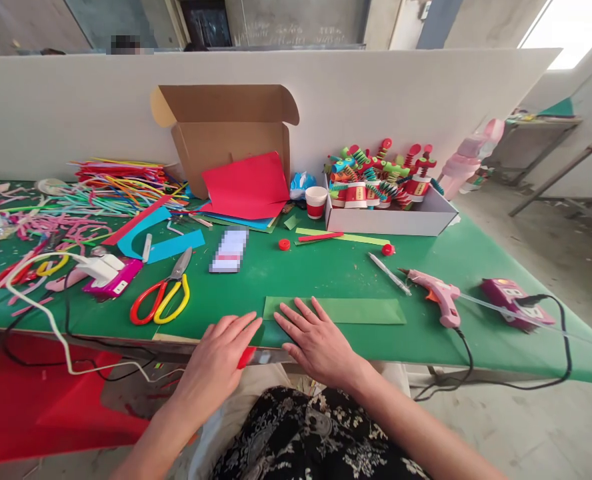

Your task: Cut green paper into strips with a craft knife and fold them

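A long green paper strip [371, 311] lies flat along the front of the green table. My right hand [321, 343] presses on its left part, palm down with fingers spread. Just off the strip's left end, my left hand [223, 353] has its fingers stretched out near the table edge; its thumb is hidden. A small red object [246, 358] shows beside that palm, and I cannot tell what it is or whether the hand touches it. Scissors [169, 290] with red and yellow handles lie to the left. A pink glue gun [439, 297] rests at the right.
A phone [229, 250], a white pen-like stick [390, 273] and narrow paper strips [361, 239] lie behind the hands. Farther back stand a paper cup [316, 202], an open cardboard box [231, 137] and a white box [391, 222] of paper figures. Power strips with cords [513, 303] flank the area.
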Demonstrator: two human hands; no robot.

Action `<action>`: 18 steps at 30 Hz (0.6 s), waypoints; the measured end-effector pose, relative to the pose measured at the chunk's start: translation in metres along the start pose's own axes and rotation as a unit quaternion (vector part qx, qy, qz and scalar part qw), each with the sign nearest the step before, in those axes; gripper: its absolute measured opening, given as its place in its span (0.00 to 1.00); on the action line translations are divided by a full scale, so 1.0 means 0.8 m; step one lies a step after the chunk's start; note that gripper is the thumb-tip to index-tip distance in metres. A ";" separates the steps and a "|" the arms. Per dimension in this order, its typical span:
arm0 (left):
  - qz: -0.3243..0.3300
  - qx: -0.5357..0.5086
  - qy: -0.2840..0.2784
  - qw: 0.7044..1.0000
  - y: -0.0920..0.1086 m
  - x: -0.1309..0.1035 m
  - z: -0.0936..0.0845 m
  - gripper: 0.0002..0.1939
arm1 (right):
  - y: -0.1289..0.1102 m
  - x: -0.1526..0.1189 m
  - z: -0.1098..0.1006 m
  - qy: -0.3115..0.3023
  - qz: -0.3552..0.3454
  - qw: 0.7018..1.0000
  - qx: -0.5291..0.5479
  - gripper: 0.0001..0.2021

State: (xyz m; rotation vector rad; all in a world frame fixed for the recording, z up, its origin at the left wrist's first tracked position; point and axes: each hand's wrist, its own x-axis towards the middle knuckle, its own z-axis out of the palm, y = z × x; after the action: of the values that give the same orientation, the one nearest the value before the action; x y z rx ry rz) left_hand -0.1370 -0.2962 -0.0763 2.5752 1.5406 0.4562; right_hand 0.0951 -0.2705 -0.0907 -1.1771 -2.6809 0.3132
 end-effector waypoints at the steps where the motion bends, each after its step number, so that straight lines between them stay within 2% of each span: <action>1: 0.023 0.038 0.001 0.999 0.000 0.002 0.004 0.26 | -0.001 0.001 0.002 0.004 0.003 1.000 -0.003 0.27; 5: 0.088 0.104 -0.014 0.991 -0.005 0.007 0.020 0.28 | -0.010 0.000 0.001 0.001 0.020 1.000 -0.006 0.27; 9: 0.117 0.136 0.019 0.984 -0.019 0.007 0.030 0.23 | -0.003 -0.017 -0.009 -0.009 0.037 0.999 -0.002 0.27; 13: 0.137 0.134 0.036 0.981 -0.030 0.007 0.035 0.25 | 0.030 -0.068 -0.023 -0.004 0.114 0.993 -0.014 0.27; 18: 0.122 0.127 0.028 0.984 -0.028 0.008 0.035 0.24 | 0.074 -0.142 -0.040 -0.008 0.192 0.981 -0.020 0.26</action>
State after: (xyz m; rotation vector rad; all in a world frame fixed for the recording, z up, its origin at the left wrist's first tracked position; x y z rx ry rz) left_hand -0.1444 -0.2786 -0.1070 2.9913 1.3844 0.3765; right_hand 0.2207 -0.3122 -0.0869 -1.7107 -2.4675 0.3268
